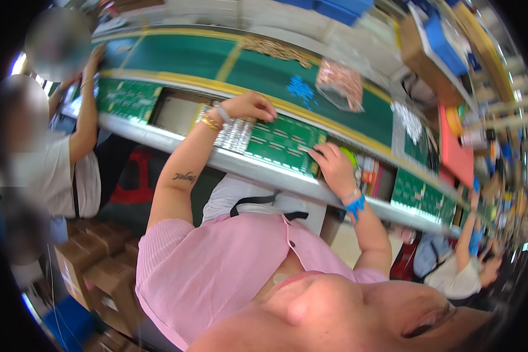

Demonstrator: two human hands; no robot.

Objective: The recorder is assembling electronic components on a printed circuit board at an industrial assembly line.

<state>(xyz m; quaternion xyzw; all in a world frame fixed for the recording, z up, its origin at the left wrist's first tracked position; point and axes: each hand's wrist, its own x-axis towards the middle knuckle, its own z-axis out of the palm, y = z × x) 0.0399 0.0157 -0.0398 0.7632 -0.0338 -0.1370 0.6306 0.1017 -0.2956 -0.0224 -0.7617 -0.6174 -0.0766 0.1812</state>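
A green circuit board with rows of small pale components lies in the work line in front of me. Over its far left edge is my left hand, fingers curled together and pointing down; anything between the fingertips is too small to make out. My right hand is at the board's right end. Its thumb and fingers are bent together over the board, and what they may pinch is hidden. Shiny silver parts lie in rows just left of the board, below my left wrist.
Beyond the rail, a green belt carries blue parts, tan pieces and a clear bag. More circuit boards lie left and right. Co-workers are on both sides. Cardboard boxes stand behind at lower left.
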